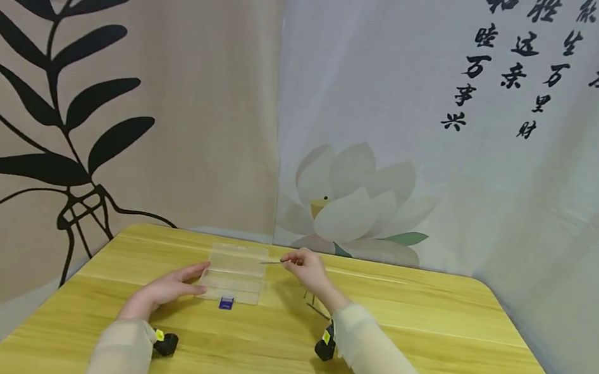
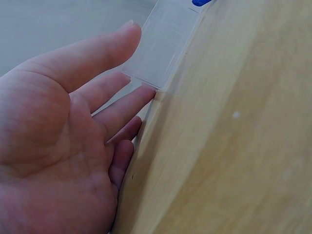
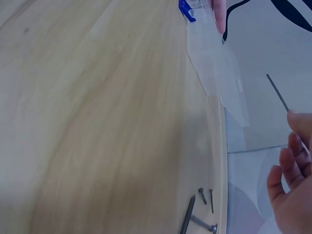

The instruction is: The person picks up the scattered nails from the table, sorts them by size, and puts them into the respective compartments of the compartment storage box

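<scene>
A clear plastic compartment box [image 1: 238, 296] stands on the table with its see-through lid [image 1: 234, 258] open toward the back. A blue latch [image 1: 226, 303] sits on its front edge. My left hand [image 1: 167, 288] is at the box's left side; in the left wrist view its extended fingertips touch the box's end, thumb apart. Above the right part of the lid, my right hand [image 1: 310, 271] pinches a long thin metal nail [image 3: 277, 91] between thumb and fingers, pointing left. The box's inside is too faint to make out.
Several loose nails lie right of the box, among them a thick pointed nail [image 3: 188, 214] and a small nail [image 3: 202, 195]. The wooden table [image 1: 252, 359] ends at a hanging printed cloth [image 1: 207, 104] behind the box.
</scene>
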The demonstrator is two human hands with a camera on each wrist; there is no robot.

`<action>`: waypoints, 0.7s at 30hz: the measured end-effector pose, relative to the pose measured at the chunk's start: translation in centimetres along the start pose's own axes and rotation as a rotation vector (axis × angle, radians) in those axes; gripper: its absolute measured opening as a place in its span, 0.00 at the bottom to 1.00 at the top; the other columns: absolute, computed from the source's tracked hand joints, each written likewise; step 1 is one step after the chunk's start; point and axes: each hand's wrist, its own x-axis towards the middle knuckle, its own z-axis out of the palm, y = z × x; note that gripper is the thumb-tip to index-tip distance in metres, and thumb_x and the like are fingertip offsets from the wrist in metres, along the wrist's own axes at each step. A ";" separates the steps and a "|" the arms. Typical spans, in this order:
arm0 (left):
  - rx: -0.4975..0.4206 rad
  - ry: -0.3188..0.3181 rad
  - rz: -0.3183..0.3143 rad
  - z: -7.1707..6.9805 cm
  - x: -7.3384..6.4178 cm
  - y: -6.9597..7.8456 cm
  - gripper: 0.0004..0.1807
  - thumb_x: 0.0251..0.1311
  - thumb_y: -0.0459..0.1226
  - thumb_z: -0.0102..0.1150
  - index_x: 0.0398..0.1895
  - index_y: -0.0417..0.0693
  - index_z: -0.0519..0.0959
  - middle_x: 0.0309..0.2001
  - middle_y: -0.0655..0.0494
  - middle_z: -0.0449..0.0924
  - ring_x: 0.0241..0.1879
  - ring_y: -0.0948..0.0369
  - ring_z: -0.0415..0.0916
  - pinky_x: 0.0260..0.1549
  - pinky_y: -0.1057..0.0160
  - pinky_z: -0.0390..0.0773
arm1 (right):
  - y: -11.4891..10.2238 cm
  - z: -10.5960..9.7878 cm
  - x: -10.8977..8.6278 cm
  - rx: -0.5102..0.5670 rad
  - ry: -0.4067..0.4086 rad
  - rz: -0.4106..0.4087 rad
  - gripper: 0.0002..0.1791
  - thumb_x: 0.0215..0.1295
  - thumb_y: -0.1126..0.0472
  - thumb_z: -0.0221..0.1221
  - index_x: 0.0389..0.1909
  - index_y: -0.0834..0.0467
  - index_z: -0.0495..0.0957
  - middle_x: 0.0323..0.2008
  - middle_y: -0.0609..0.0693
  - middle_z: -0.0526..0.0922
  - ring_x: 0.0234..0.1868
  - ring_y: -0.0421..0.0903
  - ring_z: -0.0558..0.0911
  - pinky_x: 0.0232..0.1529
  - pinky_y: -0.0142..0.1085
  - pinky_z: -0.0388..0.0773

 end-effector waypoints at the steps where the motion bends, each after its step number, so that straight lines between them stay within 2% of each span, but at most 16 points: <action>1: 0.004 0.000 0.000 0.0 0.0 0.0 0.42 0.65 0.42 0.60 0.76 0.44 0.50 0.73 0.34 0.49 0.71 0.35 0.42 0.64 0.32 0.44 | -0.1 0.2 0.1 -0.002 -0.005 0.002 0.07 0.66 0.63 0.60 0.39 0.60 0.85 0.32 0.47 0.76 0.31 0.43 0.71 0.32 0.34 0.70; 10: 0.009 0.006 -0.005 -0.1 -0.1 0.4 0.42 0.64 0.41 0.61 0.76 0.43 0.51 0.73 0.34 0.49 0.71 0.36 0.42 0.64 0.32 0.43 | -0.8 1.6 0.8 -0.021 -0.011 -0.069 0.05 0.65 0.64 0.61 0.37 0.60 0.85 0.31 0.47 0.77 0.29 0.41 0.70 0.30 0.33 0.69; 21: 0.024 0.025 -0.011 0.2 0.0 0.4 0.42 0.64 0.42 0.61 0.76 0.43 0.52 0.73 0.34 0.50 0.71 0.36 0.42 0.64 0.32 0.43 | -0.9 3.1 0.9 -0.027 -0.044 -0.049 0.05 0.65 0.64 0.61 0.36 0.58 0.86 0.33 0.46 0.77 0.30 0.41 0.71 0.29 0.32 0.71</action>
